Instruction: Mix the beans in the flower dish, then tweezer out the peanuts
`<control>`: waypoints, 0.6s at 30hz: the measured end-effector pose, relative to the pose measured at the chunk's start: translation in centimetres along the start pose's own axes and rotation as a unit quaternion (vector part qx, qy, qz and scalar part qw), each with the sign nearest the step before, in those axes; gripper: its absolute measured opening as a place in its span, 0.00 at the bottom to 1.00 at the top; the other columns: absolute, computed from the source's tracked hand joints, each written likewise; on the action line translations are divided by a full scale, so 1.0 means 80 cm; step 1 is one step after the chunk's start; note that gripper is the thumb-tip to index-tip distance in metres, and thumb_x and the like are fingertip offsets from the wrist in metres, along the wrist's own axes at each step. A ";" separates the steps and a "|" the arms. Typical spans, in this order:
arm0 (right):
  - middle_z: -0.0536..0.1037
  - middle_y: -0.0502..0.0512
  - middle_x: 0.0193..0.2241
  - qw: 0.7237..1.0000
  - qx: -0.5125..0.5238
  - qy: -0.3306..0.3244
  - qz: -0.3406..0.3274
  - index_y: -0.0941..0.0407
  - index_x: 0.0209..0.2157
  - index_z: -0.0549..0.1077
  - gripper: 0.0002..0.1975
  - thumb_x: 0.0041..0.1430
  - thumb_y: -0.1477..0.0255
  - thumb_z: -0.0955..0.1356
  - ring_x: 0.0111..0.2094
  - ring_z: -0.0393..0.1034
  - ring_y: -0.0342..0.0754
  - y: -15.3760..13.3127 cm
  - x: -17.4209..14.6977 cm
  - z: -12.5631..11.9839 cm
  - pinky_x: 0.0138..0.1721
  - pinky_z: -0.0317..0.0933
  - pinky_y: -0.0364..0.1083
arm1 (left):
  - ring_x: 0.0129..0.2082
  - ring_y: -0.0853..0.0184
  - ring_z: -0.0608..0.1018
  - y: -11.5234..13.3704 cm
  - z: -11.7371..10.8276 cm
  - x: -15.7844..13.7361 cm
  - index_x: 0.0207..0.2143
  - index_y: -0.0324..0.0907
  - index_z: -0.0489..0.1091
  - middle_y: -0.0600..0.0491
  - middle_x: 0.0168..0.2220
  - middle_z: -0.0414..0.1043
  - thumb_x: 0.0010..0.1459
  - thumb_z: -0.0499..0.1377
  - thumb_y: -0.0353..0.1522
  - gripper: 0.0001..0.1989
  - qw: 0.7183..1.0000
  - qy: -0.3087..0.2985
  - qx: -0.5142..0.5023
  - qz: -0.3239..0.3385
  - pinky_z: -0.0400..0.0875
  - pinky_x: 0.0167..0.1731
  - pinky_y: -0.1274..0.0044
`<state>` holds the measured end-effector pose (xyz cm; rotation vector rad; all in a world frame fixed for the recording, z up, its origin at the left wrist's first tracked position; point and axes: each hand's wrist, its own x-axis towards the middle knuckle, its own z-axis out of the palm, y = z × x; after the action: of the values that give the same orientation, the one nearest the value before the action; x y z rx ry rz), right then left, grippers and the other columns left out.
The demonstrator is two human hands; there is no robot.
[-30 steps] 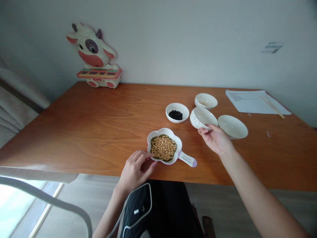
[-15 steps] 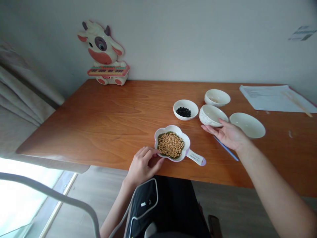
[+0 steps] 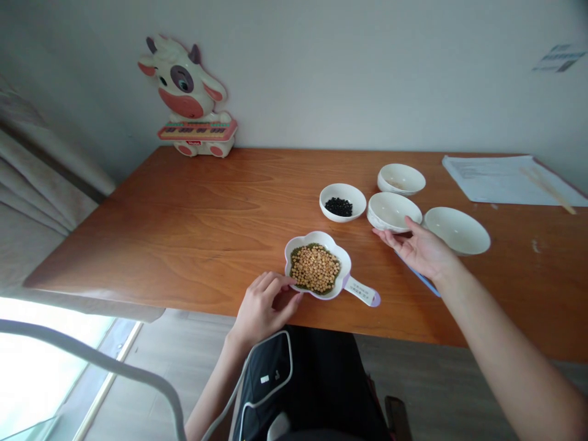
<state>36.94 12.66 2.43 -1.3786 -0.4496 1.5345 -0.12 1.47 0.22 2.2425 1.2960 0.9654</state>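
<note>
A white flower-shaped bowl [image 3: 343, 260] with a short labelled handle sits near the table's front edge, filled with yellow beans over green ones. My left hand [image 3: 263, 304] pinches its left rim between fingers and thumb. My right hand [image 3: 421, 250] lies flat on the table with its fingers spread, the tips touching the near side of an empty white bowl [image 3: 393, 210] that stands upright. A thin blue stick [image 3: 425, 281] lies on the table, partly under that hand.
A small bowl of black beans [image 3: 342, 201], a bowl [image 3: 401, 178] behind it and a wide empty bowl [image 3: 456, 229] cluster around the right hand on the wooden table [image 3: 193, 226]. Papers [image 3: 505, 178] lie at the back right. A cow toy keyboard [image 3: 188, 101] stands against the wall.
My right hand held the empty bowl tilted off the table; the bowl now stands flat and the fingers have loosened from it. The blue stick has come into view. My left hand has stayed put.
</note>
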 end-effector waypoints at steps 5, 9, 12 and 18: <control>0.79 0.73 0.51 1.000 -0.001 -0.012 0.005 0.59 0.48 0.74 0.16 0.68 0.61 0.67 0.46 0.79 0.50 0.004 -0.012 0.002 0.36 0.77 0.37 | 0.37 0.62 0.81 0.000 0.000 -0.001 0.47 0.44 0.75 0.50 0.37 0.80 0.68 0.64 0.35 0.08 1.000 -0.001 0.001 -0.003 0.77 0.37 0.71; 0.80 0.71 0.50 0.999 -0.022 -0.024 -0.002 0.55 0.47 0.73 0.15 0.64 0.61 0.71 0.42 0.78 0.50 0.009 -0.028 0.005 0.33 0.78 0.39 | 0.38 0.62 0.82 0.001 0.000 -0.001 0.48 0.44 0.74 0.49 0.38 0.80 0.68 0.64 0.35 0.08 1.000 0.004 0.004 -0.001 0.77 0.38 0.71; 0.81 0.61 0.46 0.999 -0.009 0.011 -0.046 0.51 0.38 0.69 0.15 0.55 0.67 0.77 0.42 0.79 0.49 0.019 -0.049 0.006 0.34 0.78 0.40 | 0.37 0.62 0.81 0.000 0.000 -0.002 0.48 0.44 0.74 0.49 0.37 0.80 0.68 0.64 0.35 0.09 1.000 0.002 0.007 0.000 0.77 0.38 0.71; 0.80 0.54 0.38 0.961 -0.235 0.015 -0.147 0.50 0.51 0.71 0.32 0.52 0.47 0.77 0.32 0.76 0.46 0.072 -0.112 0.008 0.31 0.73 0.44 | 0.37 0.63 0.81 0.000 0.000 0.000 0.48 0.44 0.74 0.50 0.37 0.80 0.68 0.64 0.36 0.08 1.000 -0.002 -0.002 -0.001 0.77 0.39 0.70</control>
<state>32.83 2.82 2.86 -1.6019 -1.0025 1.2025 -0.13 1.49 0.22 2.2396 1.2921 0.9612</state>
